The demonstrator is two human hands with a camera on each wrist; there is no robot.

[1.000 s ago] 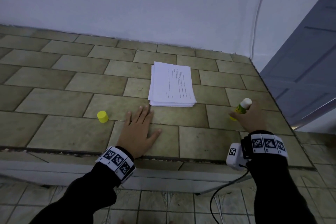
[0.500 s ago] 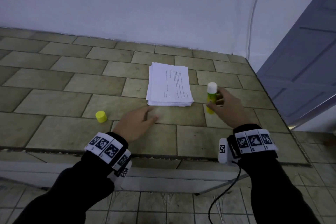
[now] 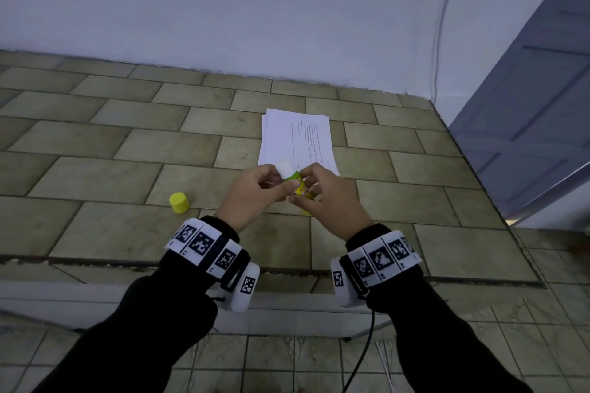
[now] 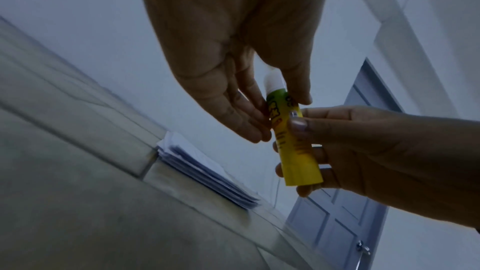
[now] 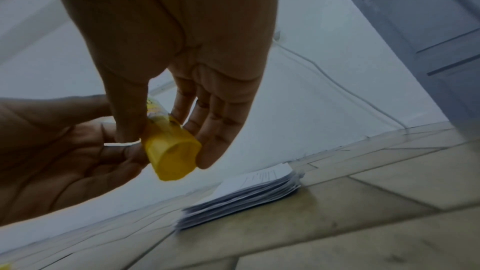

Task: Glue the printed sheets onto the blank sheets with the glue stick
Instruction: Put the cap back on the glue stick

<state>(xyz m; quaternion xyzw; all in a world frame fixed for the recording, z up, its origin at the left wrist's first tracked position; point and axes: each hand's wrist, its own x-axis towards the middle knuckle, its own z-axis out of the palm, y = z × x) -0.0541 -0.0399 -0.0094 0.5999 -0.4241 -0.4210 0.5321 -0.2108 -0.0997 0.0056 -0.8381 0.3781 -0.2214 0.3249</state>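
Note:
The yellow-green glue stick (image 3: 297, 184) is uncapped, its white glue tip pointing up and left, and it is held above the counter just in front of the paper stack (image 3: 295, 137). My right hand (image 3: 322, 191) grips its lower barrel, seen as the glue stick (image 5: 170, 151) base-on. My left hand (image 3: 258, 188) pinches the upper end below the tip, where the glue stick (image 4: 293, 141) sits between thumb and fingers. The stack's top sheet is printed. The yellow cap (image 3: 179, 202) stands on the tiles to the left of my hands.
The tiled counter (image 3: 95, 169) ends at a white wall behind and at a front edge near my wrists. A grey-blue door (image 3: 526, 137) stands at the right, and a thin cable (image 3: 442, 25) runs down the wall.
My right hand carried the glue stick from the right side to the centre. My left hand lifted off the counter and took hold of the stick's upper end.

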